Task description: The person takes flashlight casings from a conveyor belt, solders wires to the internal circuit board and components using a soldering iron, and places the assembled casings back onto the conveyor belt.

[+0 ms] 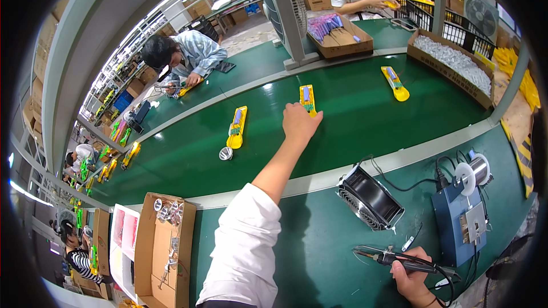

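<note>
My left hand (301, 122) reaches across the green conveyor belt. Its fingers close over the near end of a yellow plastic casing (307, 92), which carries a purple battery cell and a small green circuit board; the fingertips are partly hidden. At the lower right, my right hand (415, 278) grips a soldering iron (394, 258) by its black handle, the tip pointing left above the green bench. A similar casing (236, 128) lies to the left on the belt, with a round silver piece (226, 153) at its near end. Another yellow casing (395, 84) lies to the right.
A black fan (370, 198) and a blue solder-feeding unit (456, 222) with a wire spool stand on the bench. A cardboard box (161, 251) of silver parts sits left. Beyond the belt are boxes of purple cells (337, 47) and clear parts (451, 60), and co-workers.
</note>
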